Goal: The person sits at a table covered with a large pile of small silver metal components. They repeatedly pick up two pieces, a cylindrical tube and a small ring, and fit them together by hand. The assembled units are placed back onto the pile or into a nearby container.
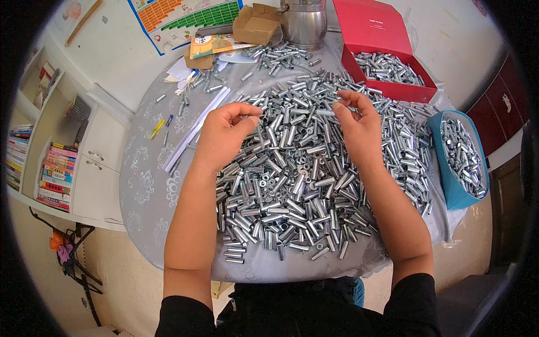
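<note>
Both of my hands hover over the far half of a large heap of shiny metal sleeves point(281, 213). My left hand point(222, 137) is at the heap's left side, thumb and forefinger closed together. Anything between those fingertips is too small to make out. To the right, my right hand point(359, 129) has curled fingers, with the thumb close to the forefinger. A pale, blurred metal piece shows beside its thumb; whether it is gripped I cannot tell. Small washers or nuts point(269, 182) lie among the sleeves between my forearms.
A red box point(393, 90) with its lid raised and a blue bin point(449, 180) hold metal parts at the right. Behind stand a metal pot point(304, 25) and a cardboard box point(256, 25). A white strip point(196, 129) and yellow marker point(157, 128) lie left on the grey-covered table point(140, 196).
</note>
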The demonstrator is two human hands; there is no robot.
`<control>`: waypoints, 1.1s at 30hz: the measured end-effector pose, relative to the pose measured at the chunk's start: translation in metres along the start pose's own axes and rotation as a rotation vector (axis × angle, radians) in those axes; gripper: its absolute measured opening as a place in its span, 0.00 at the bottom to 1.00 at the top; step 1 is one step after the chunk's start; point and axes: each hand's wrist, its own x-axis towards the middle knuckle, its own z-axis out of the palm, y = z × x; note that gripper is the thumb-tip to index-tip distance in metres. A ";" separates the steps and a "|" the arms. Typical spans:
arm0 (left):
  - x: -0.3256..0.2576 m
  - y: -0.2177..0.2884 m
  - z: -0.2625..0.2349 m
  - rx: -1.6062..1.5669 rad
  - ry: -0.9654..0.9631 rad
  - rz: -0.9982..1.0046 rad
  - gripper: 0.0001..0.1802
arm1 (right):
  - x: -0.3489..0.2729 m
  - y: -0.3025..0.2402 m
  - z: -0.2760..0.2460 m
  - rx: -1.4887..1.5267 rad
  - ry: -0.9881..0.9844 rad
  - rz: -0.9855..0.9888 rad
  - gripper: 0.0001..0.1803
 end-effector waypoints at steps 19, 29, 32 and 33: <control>-0.012 0.007 -0.037 0.513 -0.554 0.163 0.11 | -0.006 -0.005 0.002 0.044 -0.077 0.081 0.09; -0.010 0.018 0.016 -0.380 -0.262 0.180 0.10 | -0.022 -0.031 0.007 -0.101 -0.598 0.158 0.19; -0.011 0.017 0.029 -0.439 -0.234 0.192 0.11 | -0.023 -0.032 0.007 -0.044 -0.607 0.197 0.21; -0.011 0.016 0.031 -0.460 -0.225 0.192 0.11 | -0.022 -0.032 0.006 -0.009 -0.599 0.234 0.22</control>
